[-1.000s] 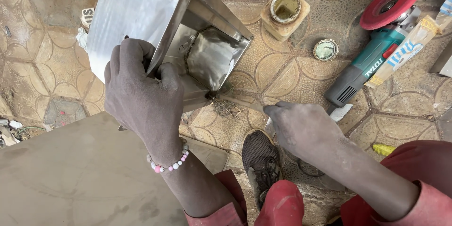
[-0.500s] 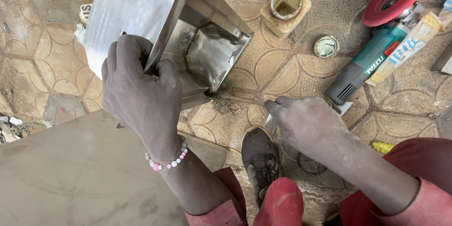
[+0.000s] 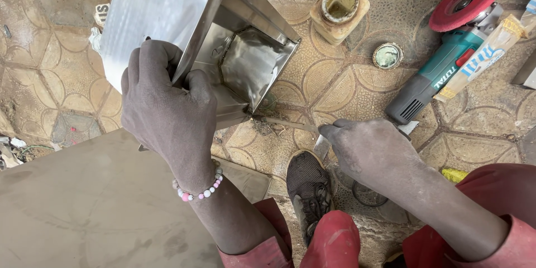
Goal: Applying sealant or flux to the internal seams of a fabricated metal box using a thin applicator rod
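Two hands at work. Left hand (image 3: 167,106) clamped over edge of steel box (image 3: 245,61), holding it tilted on floor (image 3: 56,78). Right hand (image 3: 371,153) closed round thin tool (image 3: 287,124), tip at box's lower corner. Best keep box braced hard, tool tip steady on corner seam, shoe (image 3: 308,187) clear. Grinder (image 3: 446,61) lies well right; tin (image 3: 340,4) beyond box.

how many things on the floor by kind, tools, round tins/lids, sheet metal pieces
Power tools: 1, the angle grinder
Hand tools: 1, the flat tool under the right hand
Round tins or lids: 2, open tin, small lid
Sheet metal pieces: 1, folded metal box held by the left hand
Total: 5
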